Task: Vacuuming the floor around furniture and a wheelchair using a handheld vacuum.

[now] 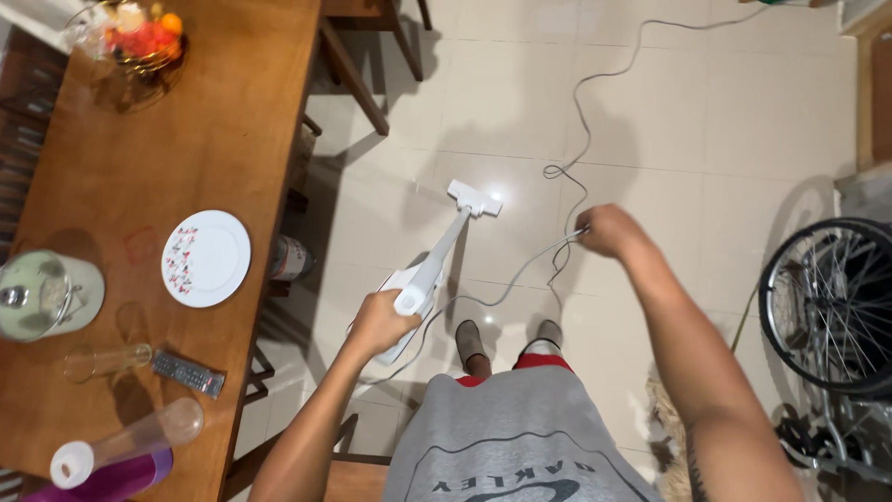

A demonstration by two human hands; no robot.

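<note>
My left hand (376,323) grips the handle of a white stick vacuum (429,275), whose head (474,198) rests on the pale tiled floor ahead of my feet. My right hand (606,230) is raised to the right and pinches the grey power cord (557,177), which runs from the vacuum body up across the floor to the far right. I stand between the table and a wheel, wearing a grey shirt.
A wooden table (214,130) fills the left, bearing a patterned plate (205,257), a fruit bowl (135,42), a lidded pot (42,295), a remote (189,374) and tumblers. Chairs tuck under its edge. A spoked wheel (830,302) stands at the right.
</note>
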